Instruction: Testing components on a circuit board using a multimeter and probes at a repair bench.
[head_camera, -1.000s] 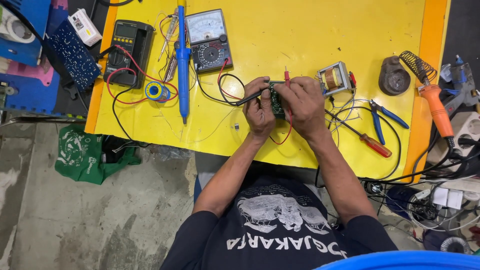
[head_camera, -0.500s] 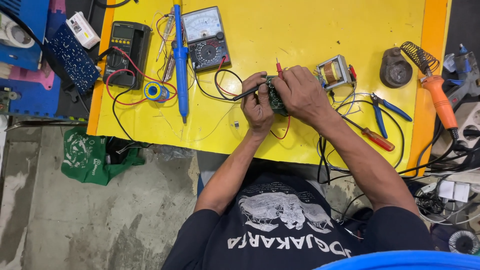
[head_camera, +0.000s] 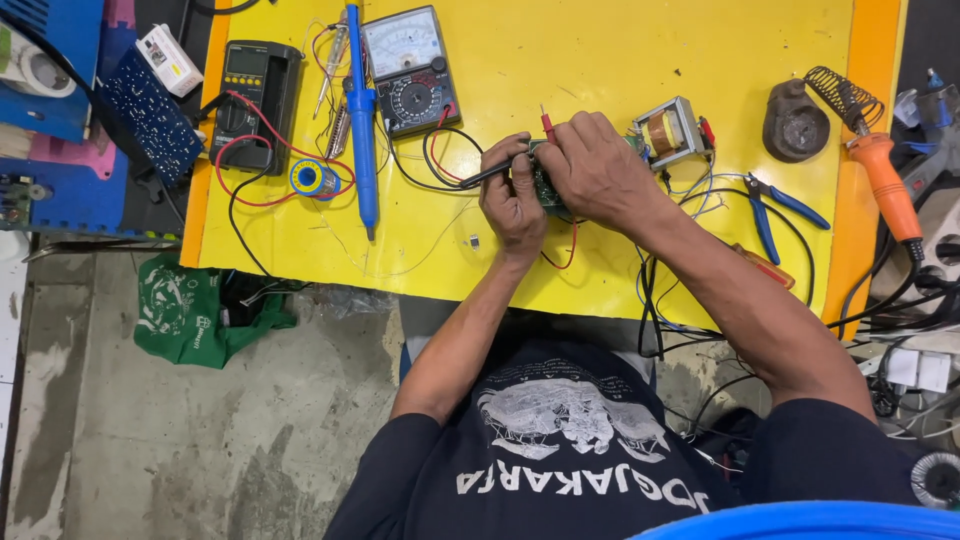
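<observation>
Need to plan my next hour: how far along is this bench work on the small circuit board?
Set out: analog multimeter with leads run to the green circuit board. In hand: left hand holds the black probe, right hand the red probe, both at the board. Untouched: soldering iron, blue pliers.

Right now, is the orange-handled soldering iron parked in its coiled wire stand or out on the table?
In the stand: the orange-handled soldering iron has its tip inside the coiled wire stand, away from both hands.
</observation>
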